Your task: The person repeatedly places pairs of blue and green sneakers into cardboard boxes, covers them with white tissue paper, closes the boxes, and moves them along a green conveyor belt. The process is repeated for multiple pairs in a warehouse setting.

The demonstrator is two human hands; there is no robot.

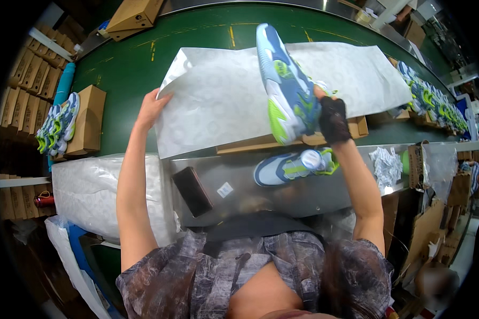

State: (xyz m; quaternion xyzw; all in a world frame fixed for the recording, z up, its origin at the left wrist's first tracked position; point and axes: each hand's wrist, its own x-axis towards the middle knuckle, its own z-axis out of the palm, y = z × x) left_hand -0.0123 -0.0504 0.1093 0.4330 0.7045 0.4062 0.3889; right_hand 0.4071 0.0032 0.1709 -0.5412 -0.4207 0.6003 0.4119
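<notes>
My left hand [154, 108] pinches the left edge of a large white sheet of wrapping paper [213, 101], which is spread over a cardboard box [250, 144] on the green belt. In my right hand [332, 118], which wears a dark fingerless glove, is a blue, white and lime-green sneaker [292, 90]. It is held above the paper, with its toe pointing away from me and its side turned up. A matching sneaker [292, 167] with something round and white in its opening lies on the metal ledge close to my body.
A dark phone [192, 191] and a small white packet [224, 190] lie on the ledge [239, 207]. Plastic-wrapped paper [109, 194] is at the left. Sneakers with a box [88, 119] stand far left; several more sneakers [431, 101] line the right. Crumpled paper [386, 167] sits near my right arm.
</notes>
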